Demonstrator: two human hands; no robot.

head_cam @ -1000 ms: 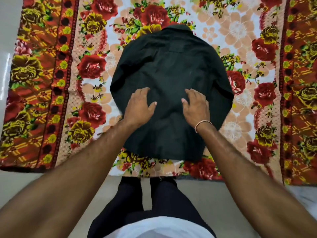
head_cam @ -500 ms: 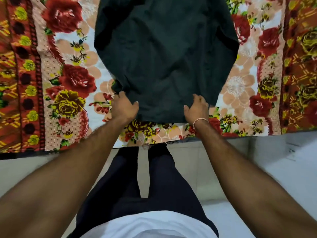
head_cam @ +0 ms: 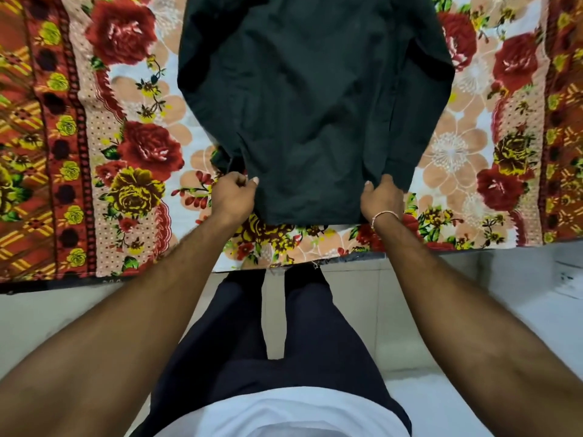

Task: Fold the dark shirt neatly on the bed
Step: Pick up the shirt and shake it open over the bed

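Note:
The dark shirt (head_cam: 315, 105) lies spread on the bed, its sides folded inward and its hem toward me near the bed's front edge. Its collar end runs out of the top of the view. My left hand (head_cam: 235, 197) is closed on the hem's left corner. My right hand (head_cam: 381, 197), with a thin bracelet at the wrist, pinches the hem's right corner. Both corners look slightly raised off the sheet.
The bed is covered by a floral sheet (head_cam: 132, 146) with red and yellow roses and orange striped borders. Its front edge (head_cam: 315, 263) is right in front of my legs. Pale tiled floor (head_cam: 473, 294) lies below the bed edge.
A second ago both hands lay flat on the middle of the shirt. They slid down to the hem and closed on its two corners. The view tilted down toward the bed edge.

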